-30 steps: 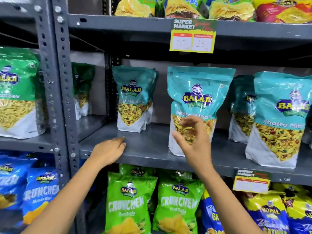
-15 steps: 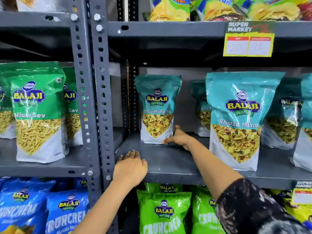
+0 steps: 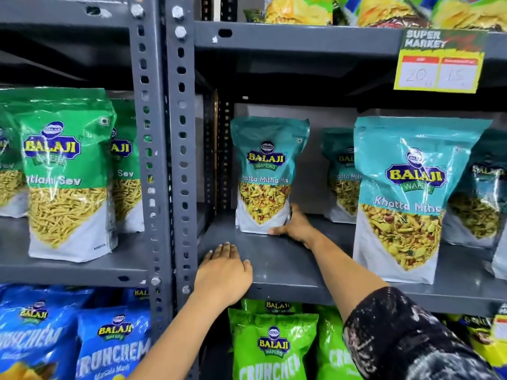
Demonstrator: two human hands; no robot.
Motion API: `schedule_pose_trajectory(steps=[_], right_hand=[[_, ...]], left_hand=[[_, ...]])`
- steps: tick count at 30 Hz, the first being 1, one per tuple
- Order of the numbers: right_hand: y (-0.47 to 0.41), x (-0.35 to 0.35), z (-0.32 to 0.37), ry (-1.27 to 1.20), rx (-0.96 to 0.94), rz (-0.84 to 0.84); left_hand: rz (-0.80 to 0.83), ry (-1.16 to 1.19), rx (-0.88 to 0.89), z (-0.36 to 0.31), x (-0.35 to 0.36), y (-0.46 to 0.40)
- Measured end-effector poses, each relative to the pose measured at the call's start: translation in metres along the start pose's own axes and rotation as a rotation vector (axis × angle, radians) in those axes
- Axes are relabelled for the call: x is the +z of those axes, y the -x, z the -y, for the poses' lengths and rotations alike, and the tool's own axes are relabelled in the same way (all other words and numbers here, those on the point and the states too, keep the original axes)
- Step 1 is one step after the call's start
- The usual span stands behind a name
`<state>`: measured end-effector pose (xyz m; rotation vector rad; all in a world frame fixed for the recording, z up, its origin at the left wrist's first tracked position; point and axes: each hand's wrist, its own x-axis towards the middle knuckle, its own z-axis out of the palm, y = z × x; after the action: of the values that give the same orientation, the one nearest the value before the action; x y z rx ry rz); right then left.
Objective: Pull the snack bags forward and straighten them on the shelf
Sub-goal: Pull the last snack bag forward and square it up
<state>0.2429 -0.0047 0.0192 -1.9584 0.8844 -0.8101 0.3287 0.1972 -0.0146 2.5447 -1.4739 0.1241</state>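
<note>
Reached the right hand deep into the grey metal shelf and cupped it round the lower right corner of the teal Khatta Mitha Mix stand-up pouch, thumb flat across the front bottom edge, fingers tucked behind. Grip looked closed on the pouch, though the hidden fingers made it hard to be sure how tight. Half a second back, only touched the base from the front; a full second back, hovered at the bigger-looking teal pouch on the right, now parked near the front edge. So, probably done with that one and onto the far-left one.

Pouch stood upright, far back on the shelf, near the rear wall, with another teal pouch behind and to its right. Still needed dragging forward to line up with its neighbour.

Left hand lay flat, palm down, fingers spread on the shelf's near lip, holding nothing, same bracing spot as before.
</note>
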Motion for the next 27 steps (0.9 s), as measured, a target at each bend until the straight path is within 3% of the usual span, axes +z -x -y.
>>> schedule_pose_trajectory(steps=[7, 27], right_hand=[[0.022, -0.010, 0.001, 0.105, -0.005, 0.037], [0.103, -0.026, -0.013, 0.089, -0.154, 0.109]], left_hand=[[-0.022, -0.025, 0.012, 0.002, 0.001, 0.000], [-0.045, 0.091, 0.002, 0.002, 0.002, 0.003]])
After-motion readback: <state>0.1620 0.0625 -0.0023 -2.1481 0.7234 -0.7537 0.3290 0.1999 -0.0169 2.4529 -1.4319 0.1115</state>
